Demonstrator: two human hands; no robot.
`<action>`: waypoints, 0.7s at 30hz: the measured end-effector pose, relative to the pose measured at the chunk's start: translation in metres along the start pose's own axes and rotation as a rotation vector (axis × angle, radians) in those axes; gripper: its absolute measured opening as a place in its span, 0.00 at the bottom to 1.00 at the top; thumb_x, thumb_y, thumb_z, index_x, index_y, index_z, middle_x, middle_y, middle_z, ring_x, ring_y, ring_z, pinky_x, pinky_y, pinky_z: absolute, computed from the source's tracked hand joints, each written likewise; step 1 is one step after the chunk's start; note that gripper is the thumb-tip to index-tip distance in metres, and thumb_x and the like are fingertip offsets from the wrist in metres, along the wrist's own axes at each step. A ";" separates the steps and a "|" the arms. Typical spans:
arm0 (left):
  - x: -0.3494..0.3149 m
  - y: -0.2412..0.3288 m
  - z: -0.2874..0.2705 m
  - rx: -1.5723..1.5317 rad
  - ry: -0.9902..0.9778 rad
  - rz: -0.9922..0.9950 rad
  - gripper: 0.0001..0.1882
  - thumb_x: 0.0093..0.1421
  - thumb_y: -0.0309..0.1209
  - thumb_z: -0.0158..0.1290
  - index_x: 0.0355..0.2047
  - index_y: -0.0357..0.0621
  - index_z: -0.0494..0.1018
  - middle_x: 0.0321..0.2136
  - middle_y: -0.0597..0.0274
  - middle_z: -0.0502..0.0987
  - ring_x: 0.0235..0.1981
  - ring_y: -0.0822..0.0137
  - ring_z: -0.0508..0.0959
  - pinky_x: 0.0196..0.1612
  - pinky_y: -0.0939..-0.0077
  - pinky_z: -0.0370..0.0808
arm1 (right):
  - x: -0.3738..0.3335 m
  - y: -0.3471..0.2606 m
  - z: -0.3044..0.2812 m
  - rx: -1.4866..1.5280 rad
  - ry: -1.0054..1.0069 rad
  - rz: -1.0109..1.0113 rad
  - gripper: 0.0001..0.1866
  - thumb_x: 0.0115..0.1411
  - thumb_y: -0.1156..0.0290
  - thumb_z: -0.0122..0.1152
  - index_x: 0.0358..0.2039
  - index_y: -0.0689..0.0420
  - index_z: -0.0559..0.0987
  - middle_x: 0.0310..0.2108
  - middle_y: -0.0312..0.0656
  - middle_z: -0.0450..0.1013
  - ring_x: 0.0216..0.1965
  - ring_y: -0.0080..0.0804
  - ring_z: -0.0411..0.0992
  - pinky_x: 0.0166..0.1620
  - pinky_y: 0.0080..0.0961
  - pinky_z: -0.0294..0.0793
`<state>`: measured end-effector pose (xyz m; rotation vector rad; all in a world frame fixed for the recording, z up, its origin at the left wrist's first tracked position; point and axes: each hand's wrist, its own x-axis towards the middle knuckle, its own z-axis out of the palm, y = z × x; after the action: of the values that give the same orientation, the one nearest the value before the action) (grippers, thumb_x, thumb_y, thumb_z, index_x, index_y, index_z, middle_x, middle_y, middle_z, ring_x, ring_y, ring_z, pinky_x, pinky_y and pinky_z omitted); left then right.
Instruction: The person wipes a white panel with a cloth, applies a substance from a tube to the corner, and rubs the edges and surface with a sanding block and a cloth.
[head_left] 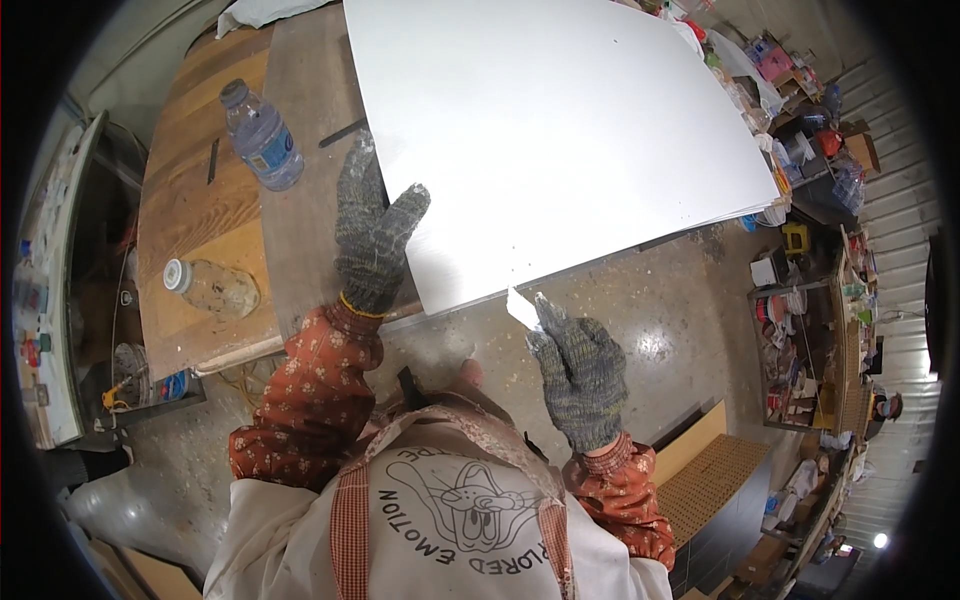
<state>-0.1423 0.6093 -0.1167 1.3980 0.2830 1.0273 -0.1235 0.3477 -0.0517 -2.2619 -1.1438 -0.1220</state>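
- Clock read from each hand, twelve pointing away from the wearer.
- Left hand, gloved: fingers together, thumb apart, nothing seen gripped; it lies along the white sheet's left edge, thumb over the surface.
- Sheet: on the counter, at two o'clock from the left hand and twelve from the right.
- Right hand, gloved: fingers clamped on a pale, pointed blade, tip toward ten or eleven. Tip sits at the sheet's near edge; contact, cannot tell.
- Risk: a slip of the blade could nick the edge or scratch the white face.
- Risk: white residue on the glove could smear the surface if dragged.
- Risk: light hold at left might let the sheet slide if pushed.
- Bottle at ten, jar between eight and nine from the left hand; a leftward elbow swing might knock the jar.
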 end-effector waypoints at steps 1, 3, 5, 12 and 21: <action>0.000 0.000 0.000 -0.002 0.011 0.005 0.38 0.54 0.21 0.58 0.63 0.33 0.52 0.60 0.49 0.59 0.60 0.60 0.62 0.62 0.66 0.61 | -0.002 0.002 0.001 -0.077 0.053 -0.076 0.28 0.53 0.72 0.60 0.57 0.50 0.72 0.32 0.44 0.72 0.28 0.39 0.70 0.32 0.34 0.72; 0.000 0.001 -0.001 0.004 0.006 -0.012 0.38 0.54 0.21 0.58 0.63 0.33 0.52 0.60 0.48 0.59 0.60 0.59 0.62 0.62 0.65 0.61 | -0.002 0.002 -0.001 -0.015 0.026 -0.032 0.29 0.52 0.72 0.61 0.57 0.50 0.72 0.32 0.44 0.72 0.28 0.40 0.70 0.32 0.34 0.72; 0.001 0.002 -0.001 0.009 -0.001 -0.030 0.38 0.54 0.21 0.58 0.63 0.33 0.52 0.60 0.48 0.58 0.61 0.59 0.61 0.63 0.65 0.60 | 0.000 0.001 0.000 0.047 -0.001 0.013 0.30 0.51 0.72 0.61 0.57 0.50 0.71 0.32 0.44 0.72 0.29 0.40 0.70 0.33 0.34 0.72; 0.000 0.013 0.003 -0.100 -0.056 -0.037 0.38 0.55 0.20 0.56 0.63 0.33 0.50 0.59 0.50 0.60 0.59 0.61 0.63 0.60 0.67 0.64 | -0.003 -0.001 0.007 0.099 0.120 0.019 0.17 0.56 0.75 0.62 0.48 0.56 0.78 0.29 0.46 0.74 0.26 0.36 0.70 0.30 0.32 0.70; 0.001 0.012 0.003 0.011 -0.039 0.015 0.38 0.55 0.19 0.56 0.63 0.33 0.51 0.59 0.50 0.61 0.59 0.62 0.64 0.60 0.67 0.65 | -0.002 -0.003 0.000 0.161 0.116 0.025 0.16 0.57 0.74 0.59 0.48 0.56 0.78 0.29 0.45 0.74 0.28 0.35 0.72 0.33 0.31 0.72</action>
<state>-0.1447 0.6060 -0.1053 1.4304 0.2496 1.0107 -0.1272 0.3479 -0.0508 -2.0982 -1.0266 -0.1437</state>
